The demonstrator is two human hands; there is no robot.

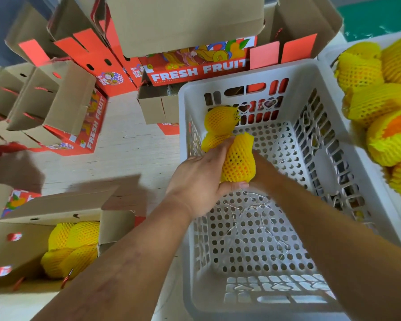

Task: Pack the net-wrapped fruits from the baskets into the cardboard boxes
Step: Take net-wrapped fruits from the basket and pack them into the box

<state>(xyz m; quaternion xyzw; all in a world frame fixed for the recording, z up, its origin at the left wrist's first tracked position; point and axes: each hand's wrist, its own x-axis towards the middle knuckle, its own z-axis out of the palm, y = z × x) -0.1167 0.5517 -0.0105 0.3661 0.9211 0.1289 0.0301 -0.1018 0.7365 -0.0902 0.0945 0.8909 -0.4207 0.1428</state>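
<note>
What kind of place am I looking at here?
Probably a fruit packing area. Many cardboard boxes printed FRESH FRUIT stand open, one box already holds net-wrapped fruits, and both hands lift more from a nearly empty white plastic basket beside a full one.

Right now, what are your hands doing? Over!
Left hand and right hand both holding net-wrapped fruit over the white basket. Open box, part filled, lower left. Nothing in the way.

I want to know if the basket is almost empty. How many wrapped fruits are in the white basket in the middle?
3: one in the hands' grip, one by the far wall, one behind the left hand. None seem hidden in the white basket.
</note>
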